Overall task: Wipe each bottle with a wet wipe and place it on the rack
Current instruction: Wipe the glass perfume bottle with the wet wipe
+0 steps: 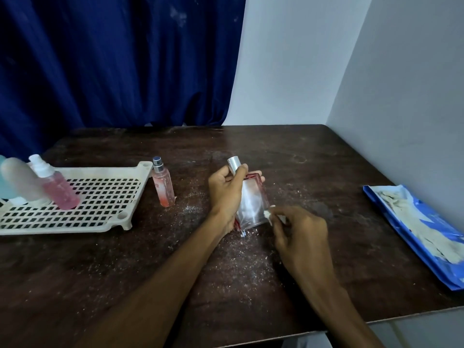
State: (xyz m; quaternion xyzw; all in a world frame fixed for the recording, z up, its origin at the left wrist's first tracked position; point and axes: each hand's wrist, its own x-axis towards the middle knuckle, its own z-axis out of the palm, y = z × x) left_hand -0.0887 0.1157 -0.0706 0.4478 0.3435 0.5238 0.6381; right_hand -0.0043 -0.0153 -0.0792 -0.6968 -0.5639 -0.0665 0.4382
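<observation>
On table (301,156), clear red-edged bottle (251,204)

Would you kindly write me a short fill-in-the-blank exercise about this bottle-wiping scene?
1. The left hand holds the rectangular bottle, whose cap is ___ in colour.
2. The wipe pinched by the right hand against that bottle is ___ in colour.
3. The slim pink bottle stands upright on the table, just to the ___ of the rack.

Missing words: silver; white; right.
</observation>
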